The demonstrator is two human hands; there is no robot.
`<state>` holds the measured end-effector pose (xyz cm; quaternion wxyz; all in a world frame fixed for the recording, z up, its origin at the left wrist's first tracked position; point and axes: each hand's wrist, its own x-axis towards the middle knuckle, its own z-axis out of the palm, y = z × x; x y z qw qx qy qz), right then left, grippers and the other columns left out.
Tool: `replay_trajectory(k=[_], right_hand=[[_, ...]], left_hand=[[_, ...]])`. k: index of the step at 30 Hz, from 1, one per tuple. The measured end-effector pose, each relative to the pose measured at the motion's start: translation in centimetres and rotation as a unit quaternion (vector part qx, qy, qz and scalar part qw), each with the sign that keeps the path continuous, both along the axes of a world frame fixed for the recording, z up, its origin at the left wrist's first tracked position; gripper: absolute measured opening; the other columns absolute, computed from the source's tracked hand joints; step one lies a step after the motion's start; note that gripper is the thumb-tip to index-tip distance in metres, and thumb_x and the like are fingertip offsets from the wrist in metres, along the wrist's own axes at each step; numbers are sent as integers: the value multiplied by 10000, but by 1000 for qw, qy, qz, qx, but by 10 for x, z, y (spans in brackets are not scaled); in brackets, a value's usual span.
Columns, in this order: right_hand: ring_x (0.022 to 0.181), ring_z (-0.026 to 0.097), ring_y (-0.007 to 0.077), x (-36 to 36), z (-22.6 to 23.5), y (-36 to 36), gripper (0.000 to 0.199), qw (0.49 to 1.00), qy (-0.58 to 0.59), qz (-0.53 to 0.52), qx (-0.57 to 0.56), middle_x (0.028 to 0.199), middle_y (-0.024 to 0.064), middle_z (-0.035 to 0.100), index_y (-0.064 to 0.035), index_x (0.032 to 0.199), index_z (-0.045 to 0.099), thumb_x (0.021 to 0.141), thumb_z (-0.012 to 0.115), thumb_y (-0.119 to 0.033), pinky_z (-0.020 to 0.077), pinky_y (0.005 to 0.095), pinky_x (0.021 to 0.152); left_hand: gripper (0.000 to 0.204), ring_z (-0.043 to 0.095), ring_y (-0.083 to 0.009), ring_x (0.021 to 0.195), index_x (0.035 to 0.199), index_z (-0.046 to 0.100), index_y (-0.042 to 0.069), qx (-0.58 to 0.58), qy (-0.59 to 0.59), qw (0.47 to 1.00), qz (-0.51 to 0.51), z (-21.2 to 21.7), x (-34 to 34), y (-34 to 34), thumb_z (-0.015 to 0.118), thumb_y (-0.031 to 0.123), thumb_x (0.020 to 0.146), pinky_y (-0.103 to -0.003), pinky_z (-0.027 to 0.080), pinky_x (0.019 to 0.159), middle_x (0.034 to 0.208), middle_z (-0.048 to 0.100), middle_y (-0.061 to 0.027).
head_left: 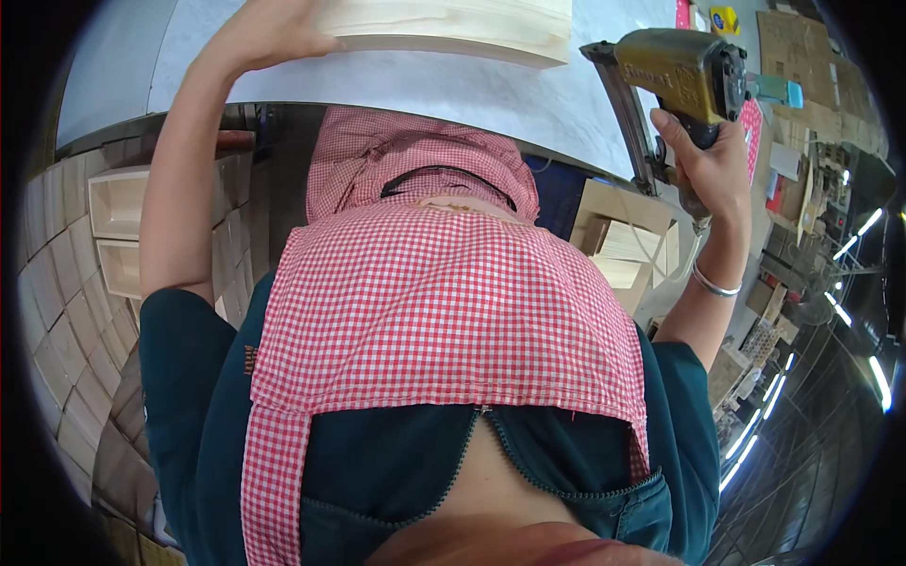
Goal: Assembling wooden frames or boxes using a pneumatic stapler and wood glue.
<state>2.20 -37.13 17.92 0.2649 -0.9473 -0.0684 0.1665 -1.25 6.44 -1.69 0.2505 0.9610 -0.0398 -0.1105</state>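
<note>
My right hand (710, 170) is wrapped round the handle of a pneumatic nail gun (670, 71), black and dull gold, held up at the right edge of the worktable. Its long magazine slants down beside the handle, and a hose fitting shows under my wrist. At the top, my left hand (278, 36) grips the left end of a pale wooden piece (462, 24), the thumb lying along its near side. The other fingers of that hand are partly cut off by the picture's edge. The nail gun is apart from the wood.
The white worktable (406, 92) runs across in front of me. Pale wooden boxes (121, 208) are stacked at the left, beside rows of wooden pieces (66, 311). More wooden pieces (623, 241) lie below the table at the right. Cardboard (797, 57) stands at the far right.
</note>
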Motion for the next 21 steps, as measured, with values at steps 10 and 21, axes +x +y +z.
replay_trajectory(k=[10, 21], right_hand=[[402, 432, 91, 4, -14, 9, 350, 1000, 9, 7, -13, 543, 20, 553, 29, 858, 680, 854, 811, -295, 325, 248, 382], [396, 445, 100, 2, -25, 14, 336, 999, 31, -11, 13, 529, 24, 561, 24, 808, 684, 862, 803, -285, 335, 247, 384]], left_hand=[[461, 516, -358, 1048, 981, 570, 58, -81, -7, 996, 36, 56, 5, -106, 819, 225, 632, -408, 431, 937, 1079, 550, -172], [448, 509, -355, 1059, 985, 570, 59, -56, 5, 998, 37, 30, 11, -101, 821, 232, 658, -414, 431, 933, 1083, 550, -167]])
